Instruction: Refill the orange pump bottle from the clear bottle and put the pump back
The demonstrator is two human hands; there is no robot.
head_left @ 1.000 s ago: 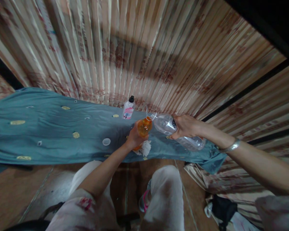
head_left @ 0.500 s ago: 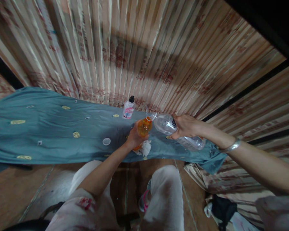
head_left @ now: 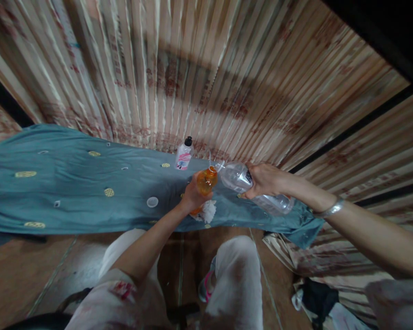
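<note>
My left hand (head_left: 193, 195) is wrapped round an orange see-through bottle (head_left: 206, 181), held upright with its open mouth at the top. In my right hand (head_left: 261, 179) lies a large clear plastic bottle (head_left: 234, 177), tilted nearly flat with its neck to the left. The clear bottle's neck meets or nearly meets the orange bottle's mouth; whether they touch I cannot tell. Liquid flow is too faint to make out. Just below my left hand sits a crumpled white tissue-like wad (head_left: 208, 211).
A small bottle with a black cap and pink label (head_left: 183, 155) stands near the back edge of the teal cloth (head_left: 75, 183). Left of my hands lies a round whitish lid (head_left: 152, 202). A pleated patterned curtain (head_left: 192, 82) hangs close behind. Dark items (head_left: 318, 295) lie low at the right.
</note>
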